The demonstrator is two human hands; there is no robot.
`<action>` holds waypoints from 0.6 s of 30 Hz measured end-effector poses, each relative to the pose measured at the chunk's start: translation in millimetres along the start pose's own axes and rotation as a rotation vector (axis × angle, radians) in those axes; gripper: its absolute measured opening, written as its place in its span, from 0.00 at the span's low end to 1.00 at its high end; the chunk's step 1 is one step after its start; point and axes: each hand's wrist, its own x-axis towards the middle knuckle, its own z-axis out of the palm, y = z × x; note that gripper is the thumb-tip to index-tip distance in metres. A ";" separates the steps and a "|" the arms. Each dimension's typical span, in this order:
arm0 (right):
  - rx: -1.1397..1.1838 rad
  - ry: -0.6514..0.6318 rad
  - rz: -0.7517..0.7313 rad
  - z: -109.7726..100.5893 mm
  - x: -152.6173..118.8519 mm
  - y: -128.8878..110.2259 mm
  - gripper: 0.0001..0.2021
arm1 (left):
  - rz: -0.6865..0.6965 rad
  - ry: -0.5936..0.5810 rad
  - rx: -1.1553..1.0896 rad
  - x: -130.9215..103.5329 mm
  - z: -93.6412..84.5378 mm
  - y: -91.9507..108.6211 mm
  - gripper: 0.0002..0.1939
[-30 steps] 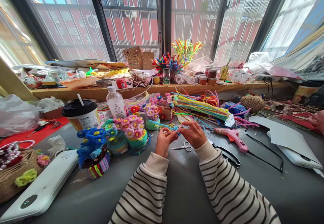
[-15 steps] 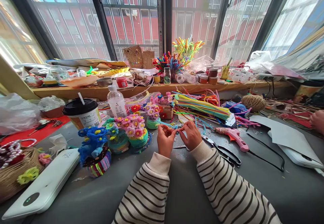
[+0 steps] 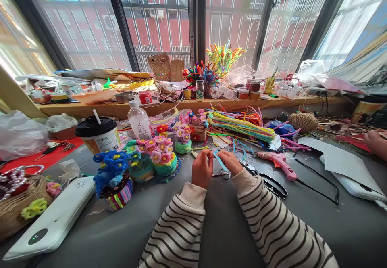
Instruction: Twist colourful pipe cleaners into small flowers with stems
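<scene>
Both hands meet over the grey table in the middle of the view. A light blue pipe cleaner [image 3: 221,162] runs between them, its free length slanting down toward the right. My left hand [image 3: 202,168] is closed with its fingertips at the upper end of the strip. My right hand [image 3: 230,162] pinches the same strip from the other side. Small scissors [image 3: 225,174] lie under the hands, their handle rings showing. Just right of my right hand are larger black-handled pliers or scissors [image 3: 273,184], and beyond them a pink glue gun [image 3: 281,165].
Pink pipe-cleaner flowers [image 3: 159,150] and a blue flower pot [image 3: 113,179] stand left, near a lidded cup [image 3: 98,135] and bottle [image 3: 139,120]. Bundled pipe cleaners [image 3: 244,126] lie behind the hands. Another person's hand [image 3: 375,143] is at the right edge.
The blue strip, which pointed left from my left hand, now slants down between the hands. Both hands have shifted slightly right, and the scissors' rings show more. The other person's hand has moved left.
</scene>
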 end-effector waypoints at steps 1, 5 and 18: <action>0.066 -0.037 0.076 -1.9 0.8 -0.4 0.09 | 0.013 -0.013 -0.006 0.0 0.0 0.0 0.01; 0.340 -0.300 0.324 -9.5 0.9 -2.4 0.07 | -0.108 -0.043 -0.173 0.7 -0.9 0.8 0.04; 0.114 -0.129 -0.073 -7.8 0.5 6.0 0.14 | -0.606 0.019 -0.746 10.2 -4.1 1.2 0.20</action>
